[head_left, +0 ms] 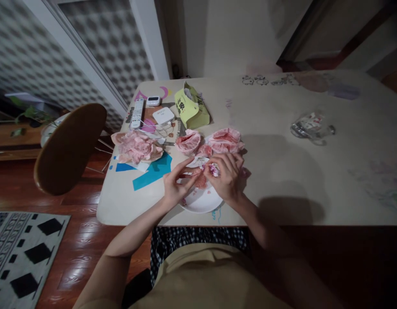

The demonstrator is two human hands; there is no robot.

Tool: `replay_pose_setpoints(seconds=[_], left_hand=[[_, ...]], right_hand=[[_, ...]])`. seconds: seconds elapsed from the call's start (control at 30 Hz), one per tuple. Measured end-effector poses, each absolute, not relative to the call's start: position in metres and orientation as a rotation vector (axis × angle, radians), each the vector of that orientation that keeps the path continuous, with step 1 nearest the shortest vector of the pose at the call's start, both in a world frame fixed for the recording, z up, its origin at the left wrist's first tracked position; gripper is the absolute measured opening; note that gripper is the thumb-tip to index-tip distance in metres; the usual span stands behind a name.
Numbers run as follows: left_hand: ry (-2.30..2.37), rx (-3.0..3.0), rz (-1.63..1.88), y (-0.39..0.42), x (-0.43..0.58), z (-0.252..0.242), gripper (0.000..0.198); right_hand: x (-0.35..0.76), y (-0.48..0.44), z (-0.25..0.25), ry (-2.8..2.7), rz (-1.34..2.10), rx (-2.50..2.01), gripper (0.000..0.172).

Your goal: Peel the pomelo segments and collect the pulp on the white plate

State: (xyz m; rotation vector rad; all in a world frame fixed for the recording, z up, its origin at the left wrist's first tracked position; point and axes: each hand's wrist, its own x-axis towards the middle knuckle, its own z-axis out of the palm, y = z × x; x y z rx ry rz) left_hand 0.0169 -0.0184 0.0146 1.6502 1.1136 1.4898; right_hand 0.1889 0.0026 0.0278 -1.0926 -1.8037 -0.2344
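A white plate (201,201) sits at the table's near edge. Over it, my left hand (175,182) and my right hand (225,174) both pinch a small pink pomelo segment (201,179), fingers closed on it from either side. Just beyond the plate lie two pink pomelo halves (189,141) (224,140). A heap of pink peel and pith (137,147) rests on paper to the left.
A yellow-green tissue pack (190,107), a white remote (137,113), small white boxes (163,116), blue paper (151,172) and a crumpled clear plastic bag (309,125) lie on the pale table (282,171). A brown chair (68,148) stands at left, a patterned rug (21,257) on the floor.
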Motion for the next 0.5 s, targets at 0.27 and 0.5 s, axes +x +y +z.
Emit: replay_pose_setpoints(seconds=[0.27, 0.5], left_hand=[[1.144, 1.626, 1.494, -0.016, 0.014, 0.019, 0.056], [1.136, 1.655, 1.536, -0.015, 0.011, 0.021, 0.058]], right_hand=[[0.198, 0.015, 0.026, -1.73, -0.117, -1.159, 0.011], [0.205, 0.027, 0.019, -1.672, -0.142, -1.271, 0.009]])
